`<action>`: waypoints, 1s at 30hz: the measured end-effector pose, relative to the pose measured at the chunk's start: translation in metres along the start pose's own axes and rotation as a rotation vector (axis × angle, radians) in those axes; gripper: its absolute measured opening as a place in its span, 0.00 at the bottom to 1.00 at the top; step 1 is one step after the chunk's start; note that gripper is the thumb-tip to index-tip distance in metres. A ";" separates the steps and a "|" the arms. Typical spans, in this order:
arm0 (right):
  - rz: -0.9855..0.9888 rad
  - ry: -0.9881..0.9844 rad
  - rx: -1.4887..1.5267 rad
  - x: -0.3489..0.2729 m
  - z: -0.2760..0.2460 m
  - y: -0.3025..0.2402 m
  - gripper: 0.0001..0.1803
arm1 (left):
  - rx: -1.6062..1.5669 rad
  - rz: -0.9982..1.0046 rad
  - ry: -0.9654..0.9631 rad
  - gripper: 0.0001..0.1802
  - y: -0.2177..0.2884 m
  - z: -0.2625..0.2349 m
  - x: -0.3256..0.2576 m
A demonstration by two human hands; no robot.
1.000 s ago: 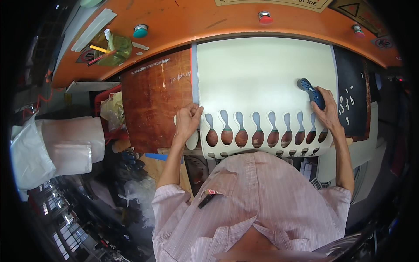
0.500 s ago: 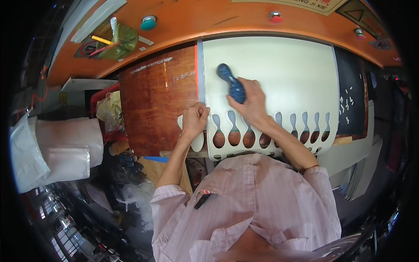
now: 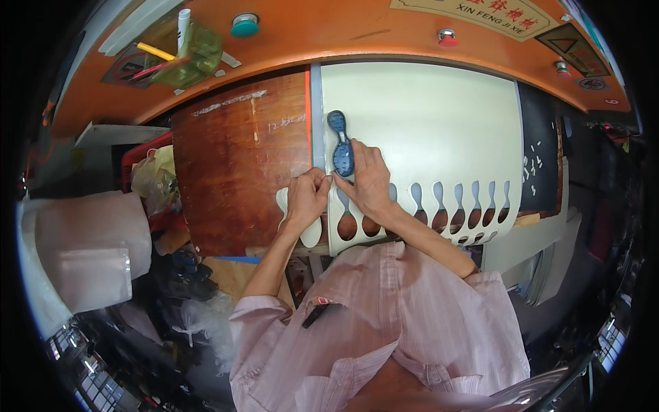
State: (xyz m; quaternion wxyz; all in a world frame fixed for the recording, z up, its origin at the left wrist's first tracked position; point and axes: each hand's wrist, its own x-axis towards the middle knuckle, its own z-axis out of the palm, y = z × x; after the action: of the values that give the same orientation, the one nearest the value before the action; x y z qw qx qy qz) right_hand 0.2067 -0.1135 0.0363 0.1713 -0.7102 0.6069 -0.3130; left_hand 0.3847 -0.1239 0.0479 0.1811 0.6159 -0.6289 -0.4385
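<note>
A blue sole-shaped cutting die [image 3: 342,156] lies lengthwise on a large off-white sheet [image 3: 425,117], near its left edge and just above the row of sole-shaped holes. My right hand [image 3: 369,182] is closed on the die's right side, its thumb low by the die's near end. At the sheet's left edge, my left hand [image 3: 307,197] has its fingers pinched together on the edge, close to my right thumb. Beneath the left hand are pale sole-shaped cut pieces [image 3: 311,234], partly hidden by it. Brown board shows through the wide ends of the holes.
A brown wooden board [image 3: 226,158] extends to the left. Behind stands an orange machine beam [image 3: 329,34] with a green button [image 3: 245,25], a red button [image 3: 447,38] and a green holder of pens [image 3: 195,62]. White scraps lie on a black surface [image 3: 539,151] at right.
My right hand has brought the die left and nearer to me, turning it from a slant to nearly straight. My left hand stays by the sheet's edge. The view has shifted slightly.
</note>
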 end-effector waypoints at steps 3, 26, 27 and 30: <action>0.004 0.043 -0.012 0.000 0.004 -0.003 0.45 | 0.010 -0.011 -0.017 0.11 0.003 -0.001 0.001; 0.229 0.274 0.271 -0.029 -0.080 0.078 0.26 | 0.136 0.424 0.721 0.19 -0.057 0.107 -0.090; 0.263 0.362 0.277 -0.037 -0.102 0.099 0.23 | 0.123 0.428 0.745 0.19 -0.058 0.109 -0.084; 0.314 0.602 0.293 -0.063 -0.177 0.157 0.15 | 0.080 0.458 0.815 0.19 -0.055 0.109 -0.070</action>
State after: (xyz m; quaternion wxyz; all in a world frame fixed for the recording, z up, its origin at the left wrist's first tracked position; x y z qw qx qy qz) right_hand -0.0313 -0.0602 0.0550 0.1311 -0.4525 0.6803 -0.5615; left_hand 0.3475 -0.0146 -0.0329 0.4816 0.5898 -0.6426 -0.0852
